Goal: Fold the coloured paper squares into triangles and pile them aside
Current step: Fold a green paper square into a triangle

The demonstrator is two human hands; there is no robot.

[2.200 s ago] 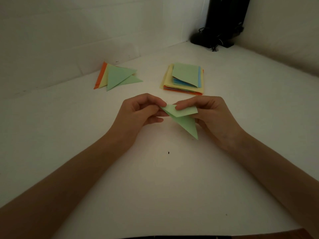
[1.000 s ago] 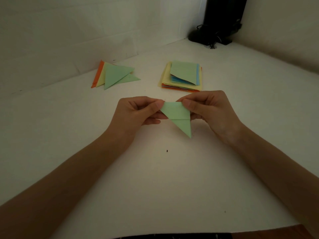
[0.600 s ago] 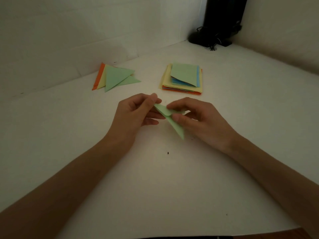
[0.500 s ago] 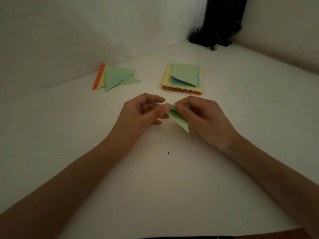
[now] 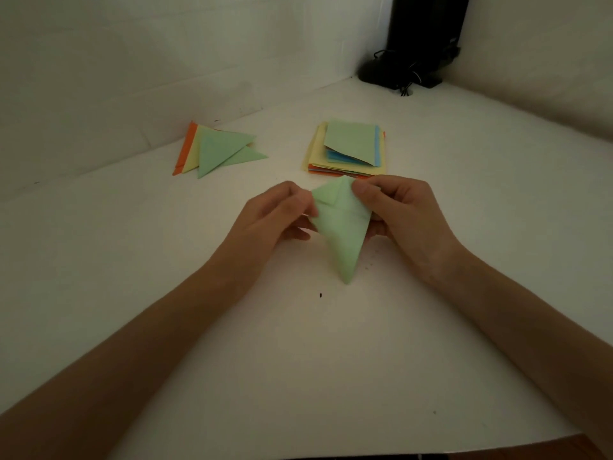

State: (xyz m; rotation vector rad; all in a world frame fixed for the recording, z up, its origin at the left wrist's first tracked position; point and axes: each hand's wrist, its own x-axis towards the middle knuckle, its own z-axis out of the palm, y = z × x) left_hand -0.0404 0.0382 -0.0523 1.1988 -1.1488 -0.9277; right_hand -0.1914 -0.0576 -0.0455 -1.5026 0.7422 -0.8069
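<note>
Two hands are pinching one green paper piece (image 5: 341,234) above the middle of the tabletop (image 5: 331,360): the left hand (image 5: 275,217) is gripping its upper left edge, the right hand (image 5: 398,210) is closing thumb and forefinger on its top corner, and the long point is hanging down toward the near edge, whether touching the surface or not cannot be told. A small flap is showing near the top, so the layers are judged not to be lying flush. Risk one: creasing while the piece is being held in the air is likely to be setting the edges out of line, giving a skewed triangle. Risk two: paper this thin is liable to be tearing or crumpling at the pinched corner if pulled. Toward the far left edge, the pile of folded triangles (image 5: 219,151) is sitting fanned and loose; a careless drop there could be scattering it. Just beyond the hands, the stack of unfolded squares (image 5: 348,147) is lying close enough for a knuckle to be shifting it.
</note>
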